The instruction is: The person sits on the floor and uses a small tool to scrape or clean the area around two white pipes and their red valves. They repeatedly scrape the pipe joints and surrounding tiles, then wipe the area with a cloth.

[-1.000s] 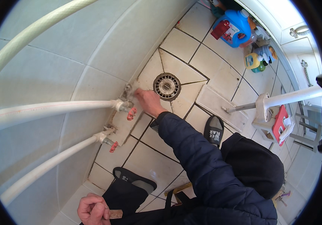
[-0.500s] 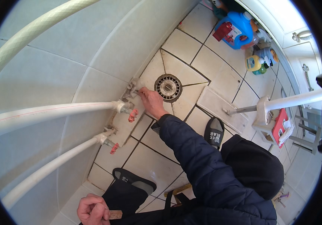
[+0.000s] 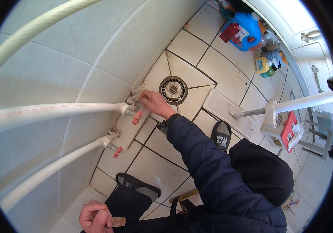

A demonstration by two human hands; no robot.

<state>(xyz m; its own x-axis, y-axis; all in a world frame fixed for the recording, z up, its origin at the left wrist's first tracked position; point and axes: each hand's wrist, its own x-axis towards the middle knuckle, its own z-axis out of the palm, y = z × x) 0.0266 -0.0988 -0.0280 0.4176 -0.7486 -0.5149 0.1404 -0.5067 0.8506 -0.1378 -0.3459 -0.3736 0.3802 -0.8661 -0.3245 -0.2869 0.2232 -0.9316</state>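
Observation:
My right hand (image 3: 158, 105) reaches down to the foot of the tiled wall, its fingertips drawn together against a whitish, lumpy pipe fitting (image 3: 136, 93). Whatever lies between those fingertips is too small or hidden to make out. Close by on the floor is a round slotted floor drain (image 3: 173, 90). At the lower left, my left hand (image 3: 96, 218) is closed over my dark trouser leg, and a small flat brown piece (image 3: 119, 221) sticks out beside its fingers.
Two white pipes with red-handled valves (image 3: 137, 117) (image 3: 118, 152) cross from the left wall. A pale ribbed hose (image 3: 23, 33) arches above. A blue detergent jug (image 3: 244, 32) and several bottles (image 3: 266, 66) stand at the far right. A white post (image 3: 304, 102) and a red-topped stool (image 3: 289, 132) are to the right.
My right hand has shifted slightly left, closer to the wall fitting, and its fingers have turned. My left hand stays in place with the brown piece.

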